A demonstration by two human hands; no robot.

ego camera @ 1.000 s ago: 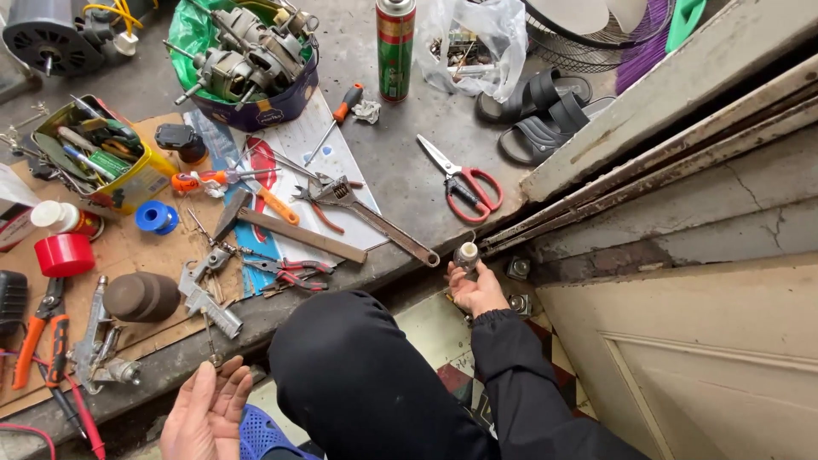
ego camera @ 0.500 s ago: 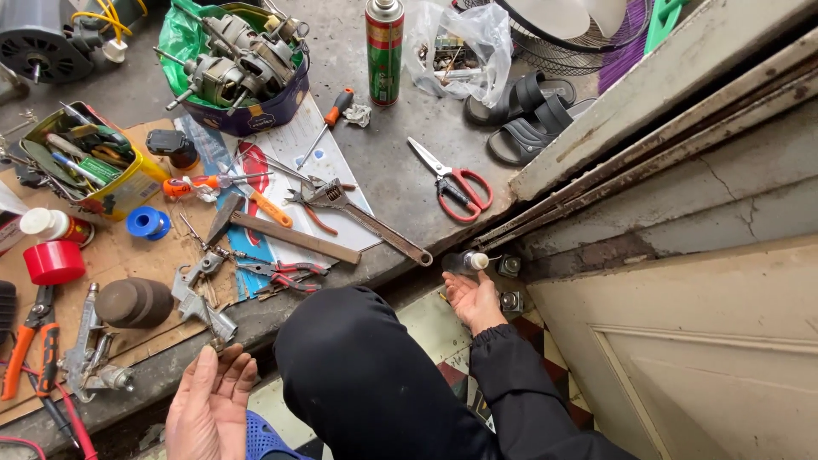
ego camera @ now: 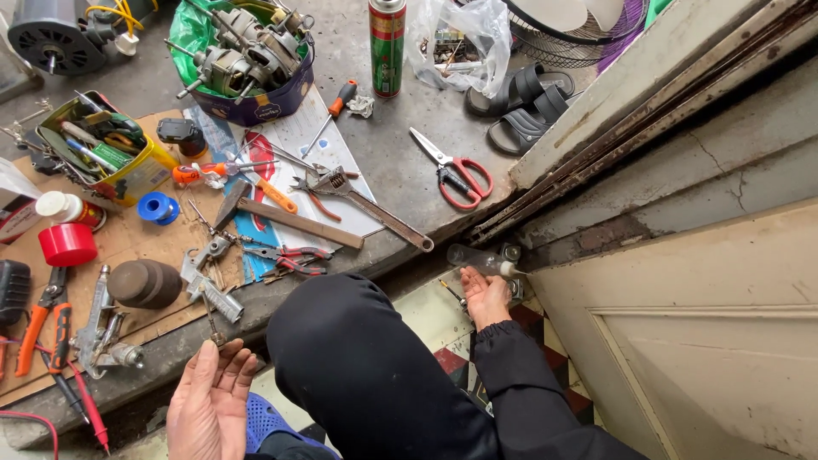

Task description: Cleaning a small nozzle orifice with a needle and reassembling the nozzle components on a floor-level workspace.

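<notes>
On a tool-strewn concrete ledge [ego camera: 400, 162] beside a worn door [ego camera: 724, 341], the right hand [ego camera: 484, 296] pinches a small clear bottle [ego camera: 481, 260], while the left hand [ego camera: 209, 409] hangs spread, fingers apart.

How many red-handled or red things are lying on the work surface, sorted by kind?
Scissors, red handles: 1
Red cap: 1
Small pliers, red grips: 1
Screwdriver, red and black handle: 1
Probe leads, red: 1
Total: 5
The right hand holds a small clear bottle by the door; the left hand is open and holds nothing.
</notes>
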